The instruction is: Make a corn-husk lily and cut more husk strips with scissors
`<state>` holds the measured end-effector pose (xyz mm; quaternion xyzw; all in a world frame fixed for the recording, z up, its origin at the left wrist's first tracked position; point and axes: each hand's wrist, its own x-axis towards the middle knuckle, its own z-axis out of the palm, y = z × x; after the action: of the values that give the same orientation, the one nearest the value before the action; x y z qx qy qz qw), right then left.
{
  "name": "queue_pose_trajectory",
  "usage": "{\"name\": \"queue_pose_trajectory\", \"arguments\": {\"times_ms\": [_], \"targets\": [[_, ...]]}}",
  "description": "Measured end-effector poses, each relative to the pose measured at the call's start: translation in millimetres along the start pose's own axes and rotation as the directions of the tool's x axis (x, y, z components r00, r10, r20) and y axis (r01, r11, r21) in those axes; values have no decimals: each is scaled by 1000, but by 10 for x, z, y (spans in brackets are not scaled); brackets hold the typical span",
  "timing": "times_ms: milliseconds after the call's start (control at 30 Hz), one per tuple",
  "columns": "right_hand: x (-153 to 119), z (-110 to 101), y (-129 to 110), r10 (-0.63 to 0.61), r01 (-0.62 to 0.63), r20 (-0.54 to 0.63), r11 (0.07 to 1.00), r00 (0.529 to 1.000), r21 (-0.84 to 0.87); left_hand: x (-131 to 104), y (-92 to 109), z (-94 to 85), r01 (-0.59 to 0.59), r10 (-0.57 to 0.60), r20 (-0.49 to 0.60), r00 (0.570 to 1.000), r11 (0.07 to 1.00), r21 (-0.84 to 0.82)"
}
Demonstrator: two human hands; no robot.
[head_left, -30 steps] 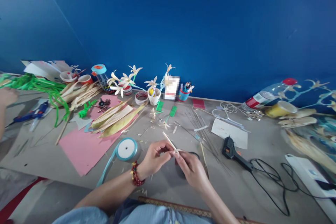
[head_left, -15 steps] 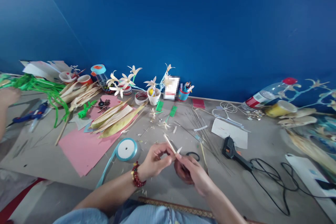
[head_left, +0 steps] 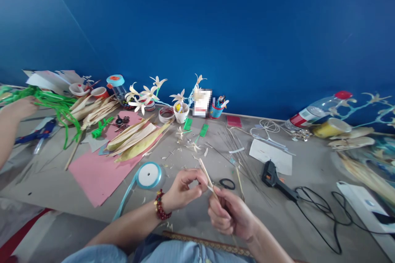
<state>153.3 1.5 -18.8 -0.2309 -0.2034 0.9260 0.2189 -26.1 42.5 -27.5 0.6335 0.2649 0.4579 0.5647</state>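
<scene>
My left hand (head_left: 187, 187), with a beaded bracelet on its wrist, has its fingertips closed at the side of a thin pale rolled strip (head_left: 205, 172), which looks like corn husk. The strip tilts up to the left. Its lower end is between the thumb and curled fingers of my right hand (head_left: 230, 211), partly hidden by them. Just beyond the right hand lies a black ring (head_left: 227, 183). A roll of light blue ribbon (head_left: 149, 175) is to the left of my hands.
Corn husks (head_left: 135, 139) lie over pink paper (head_left: 98, 172). White husk flowers (head_left: 149, 93) stand at the back. Thin wires (head_left: 239, 154) and a black glue gun (head_left: 277, 181) with its cord are on the right. Another person's hand (head_left: 23, 108) touches green strips (head_left: 51, 102) at far left.
My right hand has turned and its fingers have curled around the strip's lower end. The strip has shifted slightly right, and the black ring shows more fully. The other person's hand has moved right.
</scene>
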Motion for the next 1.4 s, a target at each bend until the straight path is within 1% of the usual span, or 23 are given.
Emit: {"name": "queue_pose_trajectory", "arguments": {"times_ms": [33,100,133,167,200,233,267,300,333,367,400,500,600,700,800,933,1100,1167,1200,1233,1267,1333,1400], "targets": [[-48,8,-1,-29,29,38,1000,999,2,5,-7,-10,26,-26,-13,1000,1000,3],[-178,24,-34,-170,169,105,985,980,12,18,-22,-33,105,-106,-57,993,994,-27],[-248,27,-68,-264,264,116,964,958,18,23,-30,-42,143,-148,-79,986,988,-64],[-309,24,-112,-363,362,90,932,928,26,27,-36,-48,171,-182,-96,979,979,-112],[-354,16,-157,-438,438,42,899,898,19,28,-41,-50,181,-200,-108,974,970,-165],[-378,4,-198,-473,471,-70,881,878,-39,27,-45,-48,175,-202,-116,972,962,-210],[-377,-10,-225,-488,472,-204,873,849,-126,24,-48,-43,160,-193,-121,974,957,-242],[-352,-25,-233,-498,446,-327,867,803,-224,20,-50,-36,139,-175,-122,977,956,-260],[-309,-36,-220,-513,409,-416,855,751,-318,15,-52,-28,114,-149,-119,982,959,-260],[-253,-42,-186,-524,368,-464,845,714,-389,11,-56,-22,88,-117,-110,987,966,-242],[-192,-40,-139,-524,324,-472,837,709,-441,8,-59,-17,62,-85,-99,991,975,-211],[-33,4,6,-510,228,-416,795,753,-561,13,-67,-12,-17,9,-78,997,994,-107],[50,65,34,-553,166,-354,682,754,-712,21,-57,-12,-63,61,-82,995,998,-18],[74,91,-34,-606,111,-287,533,742,-839,13,-39,-12,-51,54,-74,996,998,37],[68,88,-88,-624,65,-247,433,742,-899,-9,-47,-12,-22,21,-69,997,1000,-6],[50,80,-94,-645,33,-227,365,730,-930,-27,-82,-10,32,-35,-53,998,998,-53],[49,104,-87,-654,15,-211,323,726,-946,-27,-71,-7,13,-10,-82,997,999,34],[50,121,-92,-647,21,-215,336,731,-942,-27,-53,-10,-15,21,-81,997,997,74],[50,130,-98,-633,34,-226,371,741,-928,-28,-43,-10,-26,33,-80,996,996,90],[48,141,-105,-602,55,-244,434,760,-899,-29,-33,-10,-37,45,-81,996,994,106],[45,150,-115,-550,80,-267,526,791,-847,-30,-21,-7,-48,58,-82,995,992,120],[38,164,-134,-388,113,-287,743,876,-660,-32,6,3,-84,96,-80,992,987,135],[31,158,-142,-208,99,-230,906,951,-411,-31,37,15,-130,140,-65,988,982,139]]}}
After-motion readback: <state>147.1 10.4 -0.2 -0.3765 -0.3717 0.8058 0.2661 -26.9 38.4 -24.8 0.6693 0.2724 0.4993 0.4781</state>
